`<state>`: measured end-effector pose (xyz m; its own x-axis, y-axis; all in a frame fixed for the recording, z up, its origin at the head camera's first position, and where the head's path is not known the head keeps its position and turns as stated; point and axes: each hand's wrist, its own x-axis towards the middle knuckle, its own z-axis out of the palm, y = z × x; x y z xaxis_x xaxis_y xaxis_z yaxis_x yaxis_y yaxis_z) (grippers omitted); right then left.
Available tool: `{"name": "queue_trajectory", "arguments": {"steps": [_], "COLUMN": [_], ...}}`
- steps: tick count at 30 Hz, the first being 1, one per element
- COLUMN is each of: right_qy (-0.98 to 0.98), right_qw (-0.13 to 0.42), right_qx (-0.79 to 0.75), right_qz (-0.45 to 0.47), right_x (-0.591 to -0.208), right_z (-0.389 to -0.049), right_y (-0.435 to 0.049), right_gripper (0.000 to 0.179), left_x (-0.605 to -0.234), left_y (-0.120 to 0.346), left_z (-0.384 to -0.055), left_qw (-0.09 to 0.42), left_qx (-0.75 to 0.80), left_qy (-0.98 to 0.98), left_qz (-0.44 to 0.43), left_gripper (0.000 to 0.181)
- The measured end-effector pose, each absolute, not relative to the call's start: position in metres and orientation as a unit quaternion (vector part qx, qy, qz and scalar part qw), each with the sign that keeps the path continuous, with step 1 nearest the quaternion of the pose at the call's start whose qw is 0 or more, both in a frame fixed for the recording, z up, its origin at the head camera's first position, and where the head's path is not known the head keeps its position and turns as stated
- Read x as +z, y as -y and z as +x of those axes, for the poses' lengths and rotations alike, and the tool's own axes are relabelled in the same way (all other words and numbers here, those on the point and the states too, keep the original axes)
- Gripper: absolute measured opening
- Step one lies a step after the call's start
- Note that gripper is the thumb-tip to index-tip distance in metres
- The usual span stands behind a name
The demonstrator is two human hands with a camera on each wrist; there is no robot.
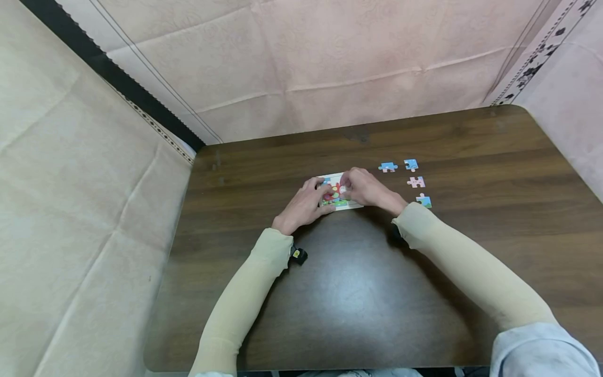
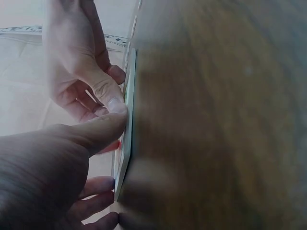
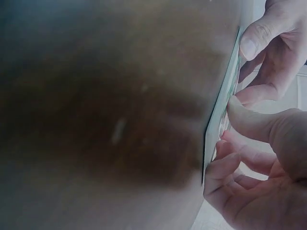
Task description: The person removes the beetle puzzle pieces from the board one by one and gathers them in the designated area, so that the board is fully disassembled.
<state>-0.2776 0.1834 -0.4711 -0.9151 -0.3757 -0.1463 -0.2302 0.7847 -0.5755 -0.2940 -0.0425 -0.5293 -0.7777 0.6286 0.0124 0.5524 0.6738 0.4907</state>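
A small puzzle board [image 1: 349, 205] with a white border and a colourful picture lies on the wooden table. My left hand [image 1: 308, 202] holds it from the left, thumb along the near edge and fingers round the left side. Bent over its right part is my right hand [image 1: 366, 188], fingertips and thumb down at the picture. In the right wrist view, the right thumb [image 3: 249, 120] touches the board's edge [image 3: 221, 103]. Whether a piece sits between the right fingertips is hidden. Seen edge-on in the left wrist view, the board [image 2: 128, 120] lies close to both thumbs.
Right of the board lie loose puzzle pieces: a blue one [image 1: 388, 167], another blue one [image 1: 411, 165], a pink one [image 1: 416, 182] and a blue-green one [image 1: 424, 201]. Pale cloth [image 1: 301, 68] hangs behind the table [image 1: 264, 162] and at both sides.
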Motion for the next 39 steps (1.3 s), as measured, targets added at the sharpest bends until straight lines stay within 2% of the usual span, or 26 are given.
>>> {"name": "queue_trajectory", "arguments": {"steps": [4,15,26,32,39], "right_qy": [-0.936,-0.931,-0.937,-0.939,-0.939], "right_qw": [0.136,0.125,0.092,0.071,0.058], "right_qx": [-0.284,-0.305,-0.295,-0.302,-0.308], "right_qz": [-0.160,-0.157,-0.162,-0.148,-0.138], "right_x": [-0.469,-0.469,-0.468,-0.467,-0.466], "right_z": [-0.279,-0.273,-0.271,-0.267,-0.261], "right_y": [-0.181,-0.182,-0.185,-0.194,-0.215], "right_gripper": [0.034,0.030,0.038,0.037,0.034], "left_x": [-0.536,-0.541,-0.541,-0.530,-0.492], "left_y": [0.043,0.036,0.036,0.036,0.033], "left_z": [-0.298,-0.301,-0.300,-0.293,-0.271], "left_qw": [0.065,0.092,0.086,0.098,0.123], "left_qx": [0.211,0.186,0.191,0.205,0.219], "left_qy": [-0.916,-0.934,-0.932,-0.929,-0.933], "left_qz": [0.335,0.292,0.294,0.293,0.257], "left_gripper": [0.034,0.067,0.064,0.062,0.079]}}
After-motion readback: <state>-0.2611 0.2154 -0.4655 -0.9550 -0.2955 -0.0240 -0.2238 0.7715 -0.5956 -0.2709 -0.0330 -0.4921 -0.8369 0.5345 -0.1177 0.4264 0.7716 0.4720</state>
